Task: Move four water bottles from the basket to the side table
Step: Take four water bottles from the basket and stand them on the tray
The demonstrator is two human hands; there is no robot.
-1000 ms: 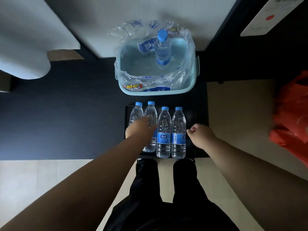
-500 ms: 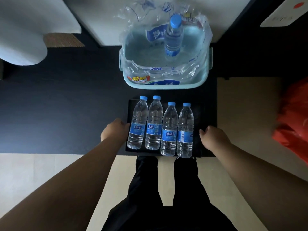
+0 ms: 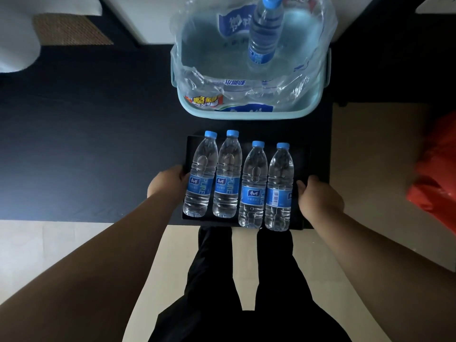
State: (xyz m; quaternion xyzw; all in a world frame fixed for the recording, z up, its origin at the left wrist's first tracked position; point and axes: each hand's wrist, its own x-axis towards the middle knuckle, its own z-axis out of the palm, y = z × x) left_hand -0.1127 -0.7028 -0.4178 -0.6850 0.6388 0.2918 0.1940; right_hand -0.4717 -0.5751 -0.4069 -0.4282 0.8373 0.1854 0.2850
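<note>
Several clear water bottles with blue caps and blue labels lie side by side on a black tray (image 3: 301, 159); the leftmost bottle (image 3: 200, 178) and the rightmost bottle (image 3: 280, 191) frame the row. My left hand (image 3: 167, 184) is curled around the tray's left edge, beside the leftmost bottle. My right hand (image 3: 318, 198) grips the right edge. The tray's near edge juts past the front edge of the dark table (image 3: 86, 144). Behind the tray stands a pale blue basket (image 3: 246, 115), lined with torn plastic wrap (image 3: 197, 77), with one bottle (image 3: 265, 33) upright inside.
A red plastic bag (image 3: 439, 174) lies on the beige floor at the right. A woven mat (image 3: 70, 29) and a white rounded object (image 3: 14, 45) sit at the back left. My legs in black trousers (image 3: 217, 280) stand right below the tray.
My left hand came off the bottles and moved left to the tray's edge. My right hand shifted outward onto the right edge. Both now grip the tray, and the view has dropped closer.
</note>
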